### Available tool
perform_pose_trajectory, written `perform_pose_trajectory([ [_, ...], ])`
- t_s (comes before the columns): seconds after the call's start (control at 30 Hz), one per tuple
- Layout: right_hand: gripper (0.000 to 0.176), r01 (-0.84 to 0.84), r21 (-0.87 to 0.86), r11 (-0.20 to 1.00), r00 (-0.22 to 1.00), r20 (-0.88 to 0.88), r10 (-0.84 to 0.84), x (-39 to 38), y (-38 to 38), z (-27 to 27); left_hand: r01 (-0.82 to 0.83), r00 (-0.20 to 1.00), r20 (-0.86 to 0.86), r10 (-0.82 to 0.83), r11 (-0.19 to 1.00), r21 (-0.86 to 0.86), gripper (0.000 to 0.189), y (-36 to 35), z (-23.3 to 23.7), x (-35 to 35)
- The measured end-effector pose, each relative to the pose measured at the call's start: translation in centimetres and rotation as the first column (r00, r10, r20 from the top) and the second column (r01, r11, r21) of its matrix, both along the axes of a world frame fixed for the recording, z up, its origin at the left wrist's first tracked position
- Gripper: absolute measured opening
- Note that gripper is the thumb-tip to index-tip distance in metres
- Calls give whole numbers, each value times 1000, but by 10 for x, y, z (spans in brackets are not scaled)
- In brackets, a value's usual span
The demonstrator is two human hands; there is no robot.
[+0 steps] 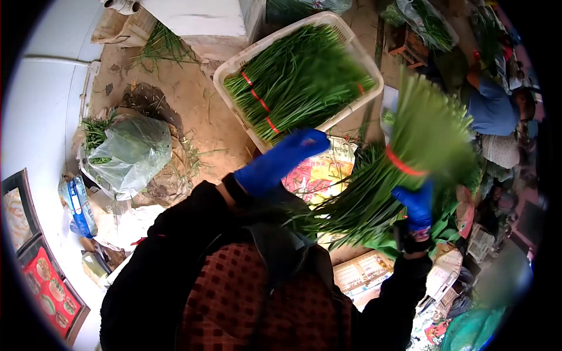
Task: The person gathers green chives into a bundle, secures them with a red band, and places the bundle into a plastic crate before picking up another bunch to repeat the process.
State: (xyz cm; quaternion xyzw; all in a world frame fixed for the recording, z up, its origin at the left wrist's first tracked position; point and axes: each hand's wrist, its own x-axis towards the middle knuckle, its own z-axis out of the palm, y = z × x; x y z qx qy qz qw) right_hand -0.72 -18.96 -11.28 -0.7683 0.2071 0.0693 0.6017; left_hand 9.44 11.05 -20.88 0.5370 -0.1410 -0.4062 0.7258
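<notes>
My right hand (417, 205), in a blue glove, grips a large bunch of green chives (363, 199) just below its red band (404, 164). The pale cut ends fan upward and are smeared by motion, while the long leaves hang toward my lap. My left hand (287, 161), also gloved in blue, is held out beside the near edge of a white plastic crate (225, 70). Its fingers look stretched out, and nothing shows in them. Inside the crate lie more chives (298, 76), tied with red bands.
A clear plastic bag (137, 152) of green scraps stands on the floor at left. Below my hands are a colourful printed sack (322, 175) and a cardboard box (363, 272). Another person (494, 105) in blue sits at right, near further bundles of greens (430, 26).
</notes>
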Motion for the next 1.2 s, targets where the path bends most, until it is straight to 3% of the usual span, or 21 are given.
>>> perform_pose_trajectory([
  [0.03, 79, -37, -127, 991, 999, -14, 36, 26, -1, 14, -81, 842, 537, 43, 996, 47, 41, 29, -16, 6],
  [0.07, 79, -200, -304, 932, 979, -35, 199, 47, -18, 13, -132, 922, 384, 39, 966, 220, 39, 43, -19, 16],
  [0.1, 78, -280, -364, 889, 953, 10, 304, 70, -19, 12, -268, 779, 626, 42, 925, 271, 37, 63, -52, 15],
  [0.13, 77, -327, -521, 788, 901, 79, 426, 88, -26, 0, -318, 939, 227, 258, 904, 286, 35, 72, -62, 17],
  [0.17, 77, -341, -517, 785, 899, 67, 434, 106, -22, -8, -346, 930, -2, 367, 878, 331, 35, 79, -62, 23],
  [0.2, 78, -403, -667, 627, 818, 44, 573, 126, -12, -14, -364, 855, -224, 468, 849, 384, 35, 85, -63, 28],
  [0.27, 81, -419, -876, 238, 600, -71, 797, 161, 15, -37, -372, 853, -196, 484, 826, 424, 36, 100, -92, 24],
  [0.3, 87, -396, -913, 99, 509, -129, 851, 172, 26, -60, -373, 859, -158, 486, 807, 458, 37, 105, -106, 21],
  [0.4, 66, -356, -915, -191, 295, -304, 906, 189, 47, -163, -412, 840, -112, 531, 758, 505, 37, 109, -136, 8],
  [0.47, 51, -265, -909, -321, 146, -367, 919, 189, 54, -247, -500, 812, -2, 584, 697, 514, 31, 105, -169, -6],
  [0.53, 45, -364, -873, -325, 77, -376, 924, 180, 69, -317, -444, 782, -54, 621, 616, 651, 32, 90, -196, -17],
  [0.57, 43, -413, -845, -341, 3, -375, 927, 177, 80, -359, -557, 829, 399, 391, 523, 645, 36, 73, -222, -29],
  [0.6, 41, -446, -816, -368, -61, -383, 922, 176, 86, -379, -439, 899, 366, 243, 483, 758, 49, 59, -214, -18],
  [0.67, 39, -431, -829, -356, -66, -365, 929, 177, 87, -409, -385, 894, 445, -40, 437, 813, 66, 35, -238, -9],
  [0.7, 37, -405, -848, -342, -57, -350, 935, 177, 86, -420, -376, 901, 432, -33, 436, 817, 66, 26, -249, -6],
  [0.77, 37, -480, -824, -302, -33, -327, 945, 177, 87, -431, -447, 822, 559, -111, 483, 753, 85, 11, -266, -1],
  [0.8, 36, -542, -802, -253, 5, -304, 953, 178, 90, -431, -444, 825, 555, -108, 484, 754, 85, 5, -274, 1],
  [0.9, 32, -645, -696, -316, -20, -398, 917, 178, 89, -435, -375, 833, 508, -221, 450, 810, 97, -20, -319, -2],
  [1.03, 28, -618, -744, -255, 17, -337, 941, 170, 83, -477, -378, 834, 498, -236, 413, 828, 108, -25, -374, -15],
  [1.1, 26, -681, -707, -188, -2, -254, 967, 175, 85, -476, -396, 828, 500, -253, 368, 841, 106, -27, -379, -18],
  [1.2, 28, -761, -606, -233, -23, -334, 942, 181, 89, -457, -399, 820, 494, -289, 331, 855, 110, -31, -374, -19],
])
